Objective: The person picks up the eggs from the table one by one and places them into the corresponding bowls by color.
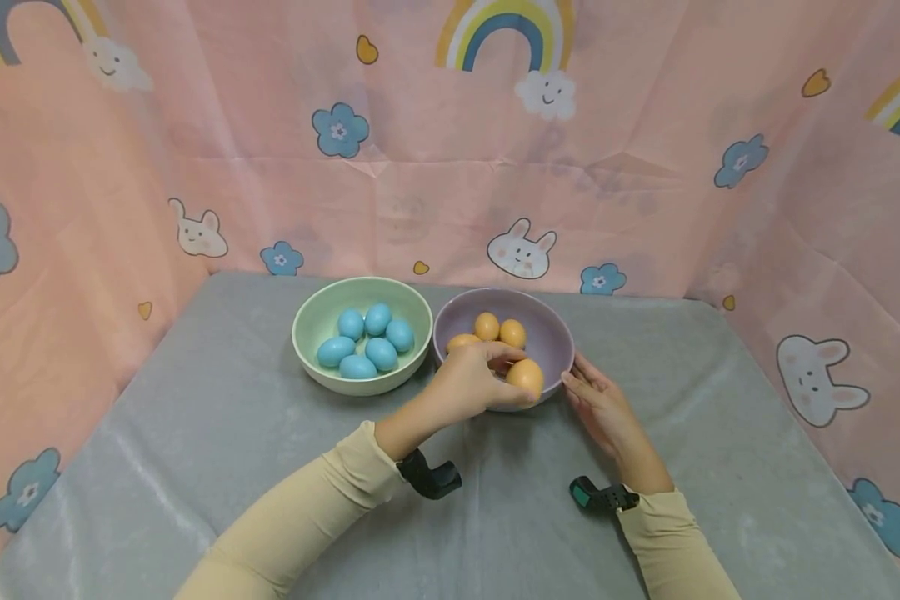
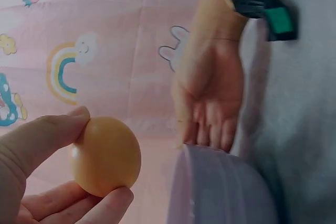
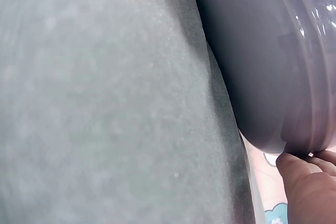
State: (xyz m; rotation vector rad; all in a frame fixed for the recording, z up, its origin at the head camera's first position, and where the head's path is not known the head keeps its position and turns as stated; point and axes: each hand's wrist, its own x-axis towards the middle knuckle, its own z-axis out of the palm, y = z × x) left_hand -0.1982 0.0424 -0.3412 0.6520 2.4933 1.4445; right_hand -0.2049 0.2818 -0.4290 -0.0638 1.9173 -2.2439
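In the head view my left hand point(image 1: 465, 385) pinches an orange egg point(image 1: 526, 378) over the near side of a purple bowl point(image 1: 551, 346). The left wrist view shows that egg point(image 2: 107, 157) between thumb and fingertips. Other orange eggs point(image 1: 487, 326) lie inside the bowl, partly hidden by the left hand. My right hand point(image 1: 606, 410) touches the bowl's right side at the rim, fingers fairly straight. In the right wrist view its fingers point(image 3: 307, 169) rest against the purple bowl's outer wall point(image 3: 262, 56).
A light green bowl point(image 1: 317, 321) holding several blue eggs point(image 1: 381, 353) stands just left of the purple one. Both sit toward the back of a grey cloth-covered table point(image 1: 210, 433). A pink patterned curtain point(image 1: 420, 200) hangs behind and at both sides.
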